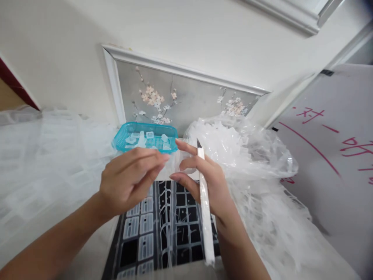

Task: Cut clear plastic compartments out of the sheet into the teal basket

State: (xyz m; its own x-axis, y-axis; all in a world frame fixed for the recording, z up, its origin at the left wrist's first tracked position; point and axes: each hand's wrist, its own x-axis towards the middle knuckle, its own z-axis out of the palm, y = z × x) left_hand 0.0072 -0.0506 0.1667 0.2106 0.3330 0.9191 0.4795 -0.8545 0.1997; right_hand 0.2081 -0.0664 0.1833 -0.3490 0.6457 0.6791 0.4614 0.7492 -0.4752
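Observation:
My right hand (204, 182) grips a white craft knife (205, 210), its blade tip pointing up and away near my fingers. My left hand (131, 177) is pinched shut, fingertips meeting the right fingers over a small clear plastic piece (175, 163) that is hard to make out. Below both hands lies a black mat (163, 229) carrying a clear plastic frame of small rectangular parts. A turquoise basket (145, 137) holding several small clear pieces stands just behind my hands.
A heap of clear plastic scraps in a bag (241, 151) lies to the right. A framed blossom picture (180, 95) leans on the wall behind. A whiteboard with red writing (329, 147) stands at right. White sheets of plastic cover the left side (43, 155).

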